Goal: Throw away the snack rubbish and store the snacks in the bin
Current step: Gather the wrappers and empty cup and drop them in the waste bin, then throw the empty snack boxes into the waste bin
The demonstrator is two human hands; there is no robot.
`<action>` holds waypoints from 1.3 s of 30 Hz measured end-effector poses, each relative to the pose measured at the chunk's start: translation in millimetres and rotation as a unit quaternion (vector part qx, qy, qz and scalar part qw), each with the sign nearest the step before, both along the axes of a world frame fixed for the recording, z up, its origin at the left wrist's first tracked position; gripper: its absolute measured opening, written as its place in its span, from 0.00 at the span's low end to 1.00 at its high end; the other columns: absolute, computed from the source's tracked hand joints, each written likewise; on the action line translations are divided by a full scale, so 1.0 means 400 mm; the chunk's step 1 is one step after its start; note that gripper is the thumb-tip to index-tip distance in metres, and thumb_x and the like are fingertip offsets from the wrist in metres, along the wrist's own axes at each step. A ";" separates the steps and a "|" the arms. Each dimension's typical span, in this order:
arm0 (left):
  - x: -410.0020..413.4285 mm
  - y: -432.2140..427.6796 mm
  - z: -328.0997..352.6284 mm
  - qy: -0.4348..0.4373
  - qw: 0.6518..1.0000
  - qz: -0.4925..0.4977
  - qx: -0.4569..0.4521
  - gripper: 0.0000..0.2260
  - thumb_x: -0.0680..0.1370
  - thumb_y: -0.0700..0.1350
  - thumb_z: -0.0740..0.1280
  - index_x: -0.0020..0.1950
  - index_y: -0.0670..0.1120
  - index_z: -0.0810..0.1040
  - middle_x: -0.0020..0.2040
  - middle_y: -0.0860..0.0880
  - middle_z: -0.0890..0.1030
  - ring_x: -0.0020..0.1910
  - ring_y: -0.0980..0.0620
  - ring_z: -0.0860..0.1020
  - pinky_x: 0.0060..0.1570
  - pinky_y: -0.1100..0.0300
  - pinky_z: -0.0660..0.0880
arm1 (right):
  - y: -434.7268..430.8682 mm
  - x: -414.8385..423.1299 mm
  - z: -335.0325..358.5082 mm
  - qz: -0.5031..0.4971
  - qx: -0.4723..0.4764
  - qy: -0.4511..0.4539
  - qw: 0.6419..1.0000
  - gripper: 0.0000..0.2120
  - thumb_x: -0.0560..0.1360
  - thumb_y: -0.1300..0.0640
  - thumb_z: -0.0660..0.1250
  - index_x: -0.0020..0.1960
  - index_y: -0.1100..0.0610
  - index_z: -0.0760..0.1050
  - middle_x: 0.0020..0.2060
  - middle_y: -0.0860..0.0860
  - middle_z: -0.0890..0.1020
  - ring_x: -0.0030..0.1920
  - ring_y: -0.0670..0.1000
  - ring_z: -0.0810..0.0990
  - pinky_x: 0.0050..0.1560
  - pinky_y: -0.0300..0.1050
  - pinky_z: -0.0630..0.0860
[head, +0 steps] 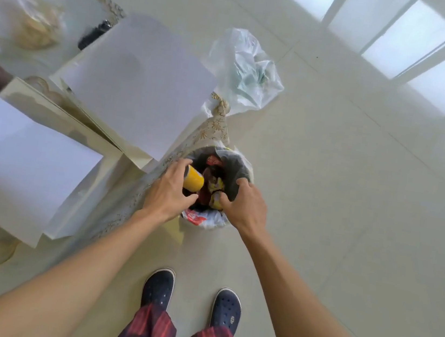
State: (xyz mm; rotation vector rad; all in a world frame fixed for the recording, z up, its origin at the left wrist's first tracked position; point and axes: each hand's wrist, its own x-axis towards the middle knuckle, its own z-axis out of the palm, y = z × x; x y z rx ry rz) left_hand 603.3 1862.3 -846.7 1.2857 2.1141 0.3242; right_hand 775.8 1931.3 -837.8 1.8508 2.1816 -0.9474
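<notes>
left hand (169,189) clamped on yellow can (193,182) over bin (239,170); right hand (245,204) grips wrapper (215,199). wrappers already inside, drop pending.

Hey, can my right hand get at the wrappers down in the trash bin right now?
Probably yes. The right hand is already at the trash bin rim, over the open mouth, with wrappers showing just below. The left hand holds a yellow can alongside, not blocking.

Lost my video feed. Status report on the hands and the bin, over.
Left hand gripping yellow can over bin. Right hand at bin rim, grip unclear. Bin already holds wrappers. Nothing blocking.
</notes>
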 end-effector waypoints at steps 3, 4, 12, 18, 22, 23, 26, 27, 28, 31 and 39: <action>-0.003 0.012 0.142 -0.003 1.000 -0.019 0.019 0.34 0.70 0.51 0.76 0.71 0.54 0.62 0.67 0.50 0.73 0.58 0.46 0.77 0.50 0.49 0.78 | 0.012 0.029 0.145 -0.006 0.007 0.009 1.000 0.20 0.74 0.45 0.66 0.60 0.56 0.73 0.52 0.52 0.79 0.53 0.55 0.77 0.45 0.48 0.73; -0.004 0.016 0.200 -0.004 0.999 -0.024 0.027 0.35 0.70 0.53 0.76 0.71 0.54 0.62 0.66 0.50 0.73 0.58 0.46 0.77 0.51 0.49 0.78 | 0.014 0.039 0.205 -0.005 0.013 0.015 1.000 0.22 0.74 0.44 0.66 0.62 0.56 0.72 0.54 0.52 0.79 0.55 0.55 0.77 0.48 0.48 0.74; -0.011 -0.003 0.752 0.024 0.986 -0.104 0.131 0.41 0.70 0.65 0.72 0.77 0.52 0.59 0.73 0.52 0.67 0.69 0.49 0.70 0.65 0.50 0.71 | -0.006 0.098 0.764 0.051 0.138 0.058 0.987 0.40 0.73 0.33 0.66 0.75 0.57 0.65 0.74 0.52 0.68 0.74 0.53 0.65 0.69 0.50 0.67; -0.035 -0.118 1.170 0.072 0.967 -0.129 0.205 0.43 0.70 0.71 0.65 0.78 0.51 0.58 0.77 0.51 0.65 0.74 0.50 0.64 0.70 0.50 0.65 | -0.111 0.113 1.198 0.101 0.219 0.069 0.968 0.45 0.71 0.29 0.63 0.78 0.55 0.58 0.78 0.51 0.61 0.78 0.52 0.56 0.76 0.50 0.57; -0.037 -0.246 1.357 0.112 0.960 -0.108 0.233 0.42 0.71 0.71 0.66 0.79 0.53 0.57 0.78 0.51 0.62 0.76 0.49 0.62 0.72 0.48 0.62 | -0.203 0.123 1.377 0.128 0.244 0.069 0.959 0.48 0.71 0.25 0.59 0.80 0.54 0.54 0.79 0.50 0.57 0.79 0.51 0.53 0.77 0.50 0.53; -0.037 -0.283 1.392 0.121 0.959 -0.093 0.239 0.42 0.71 0.71 0.66 0.79 0.53 0.57 0.78 0.51 0.62 0.76 0.49 0.62 0.72 0.47 0.62 | -0.226 0.126 1.407 0.135 0.246 0.068 0.958 0.49 0.71 0.24 0.58 0.80 0.53 0.52 0.80 0.49 0.56 0.79 0.51 0.52 0.77 0.50 0.52; -0.034 -0.410 1.487 0.150 0.952 -0.044 0.263 0.41 0.72 0.70 0.66 0.79 0.51 0.58 0.78 0.50 0.62 0.77 0.49 0.61 0.73 0.48 0.60 | -0.289 0.141 1.481 0.159 0.247 0.081 0.953 0.51 0.69 0.23 0.55 0.81 0.52 0.49 0.80 0.48 0.52 0.80 0.51 0.50 0.77 0.52 0.52; -0.032 -0.458 1.515 0.160 0.949 -0.028 0.269 0.41 0.72 0.70 0.65 0.78 0.50 0.59 0.78 0.50 0.63 0.77 0.49 0.61 0.73 0.48 0.60 | -0.311 0.145 1.504 0.171 0.246 0.086 0.950 0.51 0.69 0.22 0.54 0.81 0.52 0.49 0.80 0.48 0.52 0.80 0.51 0.50 0.77 0.54 0.52; -0.029 -0.510 1.542 0.169 0.947 -0.011 0.272 0.41 0.72 0.70 0.64 0.78 0.50 0.59 0.78 0.50 0.63 0.77 0.49 0.60 0.74 0.47 0.60 | -0.333 0.149 1.528 0.183 0.247 0.092 0.947 0.52 0.68 0.21 0.53 0.81 0.52 0.49 0.80 0.48 0.52 0.80 0.51 0.50 0.78 0.55 0.53; -0.016 -0.670 1.605 0.200 0.938 0.048 0.281 0.42 0.72 0.71 0.62 0.79 0.49 0.58 0.79 0.48 0.61 0.78 0.48 0.57 0.75 0.43 0.59 | -0.405 0.147 1.601 0.221 0.263 0.113 0.932 0.52 0.67 0.21 0.52 0.81 0.50 0.49 0.80 0.48 0.51 0.80 0.52 0.50 0.77 0.57 0.55; 0.059 -1.176 1.727 0.285 0.901 0.214 0.247 0.43 0.73 0.72 0.59 0.81 0.50 0.56 0.80 0.49 0.57 0.80 0.50 0.52 0.76 0.48 0.52 | -0.719 0.027 1.758 0.376 0.280 0.172 0.866 0.46 0.71 0.24 0.57 0.79 0.51 0.55 0.79 0.50 0.58 0.78 0.54 0.58 0.75 0.56 0.59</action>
